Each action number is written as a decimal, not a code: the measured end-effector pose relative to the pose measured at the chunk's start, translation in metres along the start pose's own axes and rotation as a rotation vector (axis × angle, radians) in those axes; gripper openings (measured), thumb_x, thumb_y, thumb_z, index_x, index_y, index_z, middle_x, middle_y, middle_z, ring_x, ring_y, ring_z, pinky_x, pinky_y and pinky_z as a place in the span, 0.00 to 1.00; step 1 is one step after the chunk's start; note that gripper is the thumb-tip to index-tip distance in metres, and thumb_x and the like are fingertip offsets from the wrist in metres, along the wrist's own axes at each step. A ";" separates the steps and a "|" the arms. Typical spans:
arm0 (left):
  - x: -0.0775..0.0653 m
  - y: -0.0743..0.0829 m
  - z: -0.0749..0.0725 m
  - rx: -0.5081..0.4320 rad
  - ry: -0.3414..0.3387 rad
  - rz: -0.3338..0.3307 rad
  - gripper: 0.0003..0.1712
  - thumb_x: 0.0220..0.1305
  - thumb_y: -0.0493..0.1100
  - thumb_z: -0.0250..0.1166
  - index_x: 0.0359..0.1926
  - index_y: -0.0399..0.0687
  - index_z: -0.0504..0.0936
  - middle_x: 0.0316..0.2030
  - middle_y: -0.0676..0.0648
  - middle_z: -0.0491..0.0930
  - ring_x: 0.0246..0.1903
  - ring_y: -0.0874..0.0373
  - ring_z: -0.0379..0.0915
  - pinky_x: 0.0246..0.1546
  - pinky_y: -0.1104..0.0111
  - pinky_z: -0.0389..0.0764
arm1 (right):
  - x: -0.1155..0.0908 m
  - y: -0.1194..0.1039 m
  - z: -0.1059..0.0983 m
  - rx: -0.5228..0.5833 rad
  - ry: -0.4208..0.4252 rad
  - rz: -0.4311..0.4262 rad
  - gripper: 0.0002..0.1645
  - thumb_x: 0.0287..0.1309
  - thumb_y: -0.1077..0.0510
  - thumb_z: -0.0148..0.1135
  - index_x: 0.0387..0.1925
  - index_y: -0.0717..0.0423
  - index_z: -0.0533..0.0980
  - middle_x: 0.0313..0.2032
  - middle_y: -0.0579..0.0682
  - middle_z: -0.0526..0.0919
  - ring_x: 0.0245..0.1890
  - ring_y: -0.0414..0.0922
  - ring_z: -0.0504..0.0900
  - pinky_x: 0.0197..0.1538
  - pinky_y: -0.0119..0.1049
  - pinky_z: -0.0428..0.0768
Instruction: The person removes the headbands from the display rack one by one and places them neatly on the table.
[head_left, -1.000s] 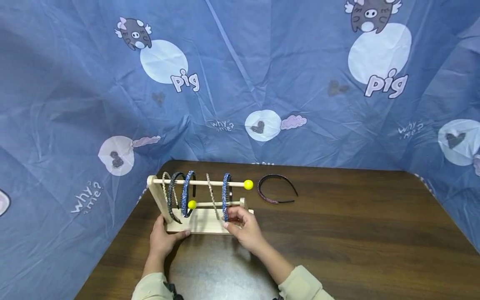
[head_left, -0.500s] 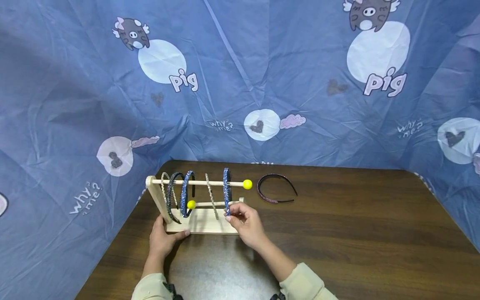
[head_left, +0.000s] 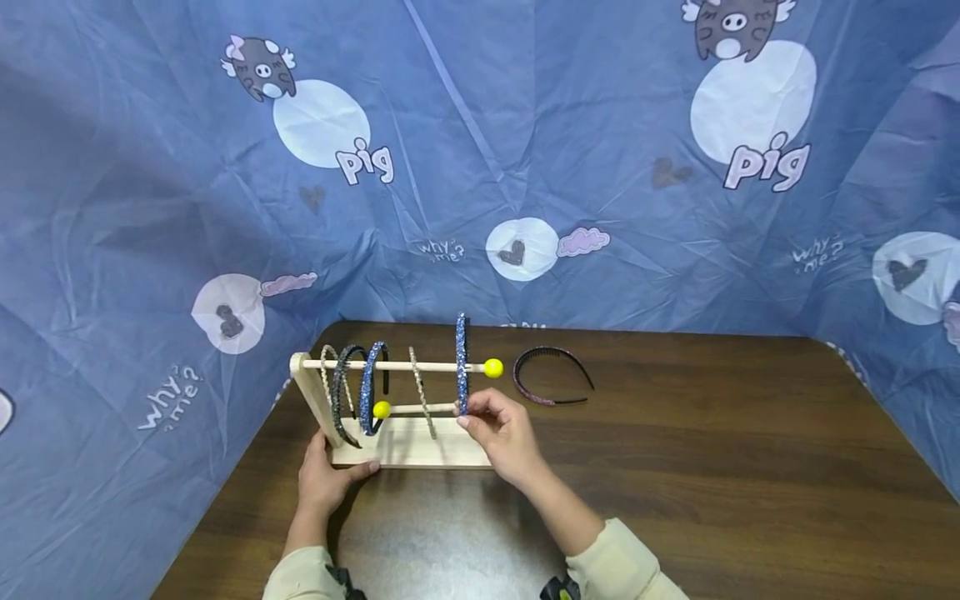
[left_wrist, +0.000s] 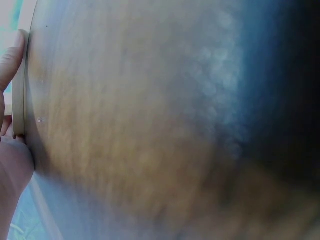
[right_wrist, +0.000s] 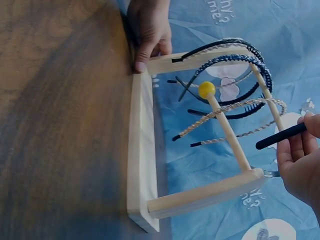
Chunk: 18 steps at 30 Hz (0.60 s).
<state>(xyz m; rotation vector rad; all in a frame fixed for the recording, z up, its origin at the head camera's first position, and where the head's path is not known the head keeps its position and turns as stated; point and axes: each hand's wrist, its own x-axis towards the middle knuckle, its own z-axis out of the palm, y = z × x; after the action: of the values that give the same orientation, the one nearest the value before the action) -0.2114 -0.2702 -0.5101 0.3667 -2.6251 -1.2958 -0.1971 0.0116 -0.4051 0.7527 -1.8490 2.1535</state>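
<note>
My right hand (head_left: pixel 506 435) pinches the lower end of a blue glitter headband (head_left: pixel 462 358), which overlaps the upper rod near its yellow ball (head_left: pixel 492 367). In the right wrist view a black tip of this headband (right_wrist: pixel 281 137) sticks out from the fingers. My left hand (head_left: pixel 324 482) grips the left end of a pale wooden headband stand (head_left: pixel 420 446), thumb on the front edge of its base. Hanging on the rods are another blue glitter headband (head_left: pixel 367 392), a dark one (head_left: pixel 341 408) and two beige braided ones, one of them a beige braided headband (head_left: pixel 422 393) nearer the middle.
A dark headband with a pinkish section (head_left: pixel 551 404) lies on the brown wooden table (head_left: pixel 712 433), right of the stand. A second yellow ball (head_left: pixel 382 409) caps the lower rod. Behind the table hangs a blue printed cloth (head_left: pixel 622 300).
My right hand has raised the blue headband and shifted it slightly right, toward the yellow ball on the upper rod. My left hand stays on the stand.
</note>
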 end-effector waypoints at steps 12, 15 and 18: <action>0.001 0.001 0.001 -0.001 0.000 0.003 0.56 0.36 0.42 0.80 0.65 0.36 0.56 0.60 0.30 0.60 0.60 0.37 0.54 0.60 0.50 0.54 | 0.005 0.007 -0.013 0.094 -0.002 -0.104 0.05 0.49 0.78 0.59 0.30 0.76 0.71 0.33 0.71 0.77 0.36 0.42 0.79 0.41 0.32 0.79; 0.001 0.001 0.002 -0.009 0.007 0.004 0.56 0.36 0.41 0.80 0.65 0.36 0.57 0.60 0.30 0.60 0.61 0.37 0.54 0.61 0.50 0.54 | 0.005 0.003 -0.018 0.098 0.000 -0.136 0.05 0.49 0.78 0.59 0.30 0.75 0.71 0.33 0.70 0.77 0.36 0.43 0.79 0.41 0.32 0.79; 0.001 -0.001 0.002 -0.010 0.008 0.003 0.57 0.36 0.41 0.80 0.65 0.35 0.56 0.61 0.30 0.59 0.61 0.37 0.53 0.61 0.50 0.53 | 0.005 0.001 -0.025 0.095 0.012 -0.140 0.05 0.49 0.78 0.58 0.30 0.75 0.71 0.33 0.71 0.77 0.36 0.43 0.80 0.39 0.31 0.79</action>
<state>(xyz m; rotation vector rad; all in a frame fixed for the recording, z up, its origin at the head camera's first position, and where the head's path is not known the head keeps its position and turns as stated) -0.2129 -0.2696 -0.5116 0.3662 -2.6108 -1.3028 -0.2075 0.0350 -0.4055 0.8594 -1.6457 2.1637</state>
